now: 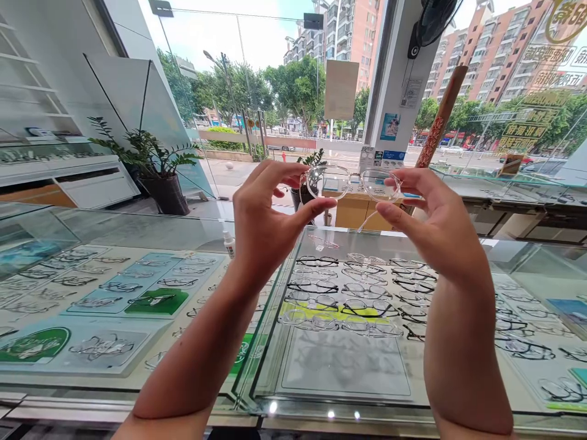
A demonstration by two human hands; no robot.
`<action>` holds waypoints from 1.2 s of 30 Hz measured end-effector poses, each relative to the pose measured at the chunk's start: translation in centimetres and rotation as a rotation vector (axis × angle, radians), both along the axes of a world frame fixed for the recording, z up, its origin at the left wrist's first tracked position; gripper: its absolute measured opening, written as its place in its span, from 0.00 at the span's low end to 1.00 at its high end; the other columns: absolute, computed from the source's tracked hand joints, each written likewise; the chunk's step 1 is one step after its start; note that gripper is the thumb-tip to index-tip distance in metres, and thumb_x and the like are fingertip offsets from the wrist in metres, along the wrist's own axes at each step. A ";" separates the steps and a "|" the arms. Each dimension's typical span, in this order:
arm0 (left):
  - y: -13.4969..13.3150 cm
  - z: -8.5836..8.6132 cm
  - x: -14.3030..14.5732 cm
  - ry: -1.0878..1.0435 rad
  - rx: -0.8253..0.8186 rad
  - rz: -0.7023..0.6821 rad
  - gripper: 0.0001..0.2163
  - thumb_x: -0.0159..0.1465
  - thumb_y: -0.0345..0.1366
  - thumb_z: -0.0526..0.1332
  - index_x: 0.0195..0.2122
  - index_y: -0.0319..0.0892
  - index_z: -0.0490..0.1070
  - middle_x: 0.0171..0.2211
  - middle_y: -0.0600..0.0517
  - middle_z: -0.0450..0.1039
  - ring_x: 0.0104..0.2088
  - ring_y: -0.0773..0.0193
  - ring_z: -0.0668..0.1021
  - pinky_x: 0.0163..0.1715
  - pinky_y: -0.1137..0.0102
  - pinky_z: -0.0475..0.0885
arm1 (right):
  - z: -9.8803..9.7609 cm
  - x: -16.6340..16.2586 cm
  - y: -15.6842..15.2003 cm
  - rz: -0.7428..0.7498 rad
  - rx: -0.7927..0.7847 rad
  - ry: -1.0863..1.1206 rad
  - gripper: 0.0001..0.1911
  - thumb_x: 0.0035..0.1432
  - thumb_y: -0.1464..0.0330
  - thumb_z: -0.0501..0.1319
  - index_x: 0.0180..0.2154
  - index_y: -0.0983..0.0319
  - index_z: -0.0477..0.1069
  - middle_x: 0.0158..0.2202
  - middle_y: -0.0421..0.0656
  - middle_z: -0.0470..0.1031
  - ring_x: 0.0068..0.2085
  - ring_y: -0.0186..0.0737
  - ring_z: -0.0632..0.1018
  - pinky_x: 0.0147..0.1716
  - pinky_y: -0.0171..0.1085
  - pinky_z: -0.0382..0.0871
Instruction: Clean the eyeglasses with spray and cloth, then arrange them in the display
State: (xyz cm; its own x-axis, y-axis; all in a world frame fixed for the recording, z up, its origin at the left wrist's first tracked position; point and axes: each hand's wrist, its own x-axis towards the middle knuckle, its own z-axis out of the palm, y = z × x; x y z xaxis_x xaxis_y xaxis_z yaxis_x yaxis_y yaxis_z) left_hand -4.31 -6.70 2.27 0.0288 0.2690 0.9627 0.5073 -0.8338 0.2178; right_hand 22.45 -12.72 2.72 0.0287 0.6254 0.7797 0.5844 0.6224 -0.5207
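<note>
Both my hands hold up a pair of clear-framed eyeglasses (pixel 328 182) above the glass counter, with the lenses roughly level. My left hand (pixel 274 201) grips the left rim side, thumb stretched below the lens and fingers behind it. On the other side, my right hand (pixel 428 214) pinches the right rim near the hinge. A thin clear temple arm hangs down just left of my right thumb. Below the hands, rows of eyeglass frames (pixel 367 308) lie inside the glass display case (pixel 339 400). Another pair of glasses with a small tag (pixel 322 245) lies on the counter glass beyond.
A small white spray bottle (pixel 228 244) stands on the left counter. Further display cases with glasses (pixel 105 287) extend to both sides. A potted plant (pixel 165 192) stands at the back left, before glass doors. A wall fan (pixel 435 24) hangs at upper right.
</note>
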 end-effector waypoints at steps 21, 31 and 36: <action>-0.8 0.7 -0.4 0.022 -0.024 -0.007 0.25 0.65 0.66 0.77 0.51 0.55 0.82 0.44 0.50 0.84 0.46 0.53 0.86 0.43 0.55 0.84 | 0.2 1.1 1.7 0.119 -0.083 0.041 0.29 0.66 0.51 0.77 0.65 0.51 0.83 0.64 0.50 0.86 0.63 0.58 0.85 0.61 0.62 0.85; -0.7 0.7 -0.4 0.015 -0.009 -0.024 0.26 0.64 0.67 0.77 0.50 0.54 0.82 0.44 0.50 0.84 0.45 0.53 0.86 0.43 0.56 0.84 | 0.1 1.4 2.4 0.131 -0.070 0.035 0.31 0.63 0.47 0.78 0.63 0.50 0.85 0.62 0.47 0.89 0.62 0.57 0.86 0.67 0.66 0.81; -0.6 0.7 -0.5 0.006 -0.008 -0.016 0.26 0.64 0.67 0.77 0.50 0.54 0.82 0.44 0.50 0.84 0.44 0.54 0.85 0.42 0.56 0.83 | 0.2 1.1 2.0 0.122 -0.061 0.033 0.29 0.64 0.48 0.78 0.63 0.50 0.86 0.62 0.47 0.88 0.63 0.56 0.86 0.69 0.65 0.79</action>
